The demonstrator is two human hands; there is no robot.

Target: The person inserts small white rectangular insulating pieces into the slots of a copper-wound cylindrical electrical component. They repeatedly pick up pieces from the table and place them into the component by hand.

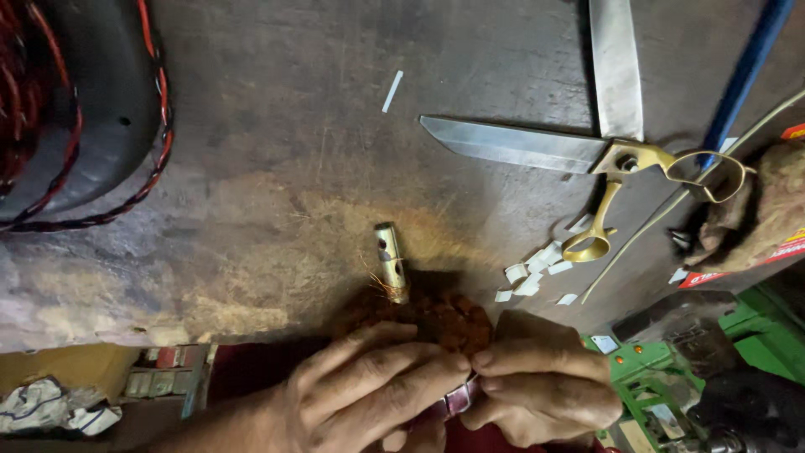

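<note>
Left hand (369, 390) and right hand (545, 390) pressed fingertip to fingertip at near edge of worn brown workbench (277, 168), both pinching small shiny purple-pink strip (459, 401), part hidden by fingers

Rust-brown fibrous wad (444, 319) just beyond fingertips, touching small brass-coloured metal tube with side holes (391, 262)

Risks, judged: strip may slip from pinch over bench edge; tube may roll; large open steel scissors with brass handles (604, 143) right of tube, blades bare

Red-and-white label (703, 278) right of tube; white paper scraps (537, 270) between

Pretty beat-up dark workbench (277, 151), all stained and rusty brown near the edge. Below it there's a dim yellowish floor (75, 365).
</note>
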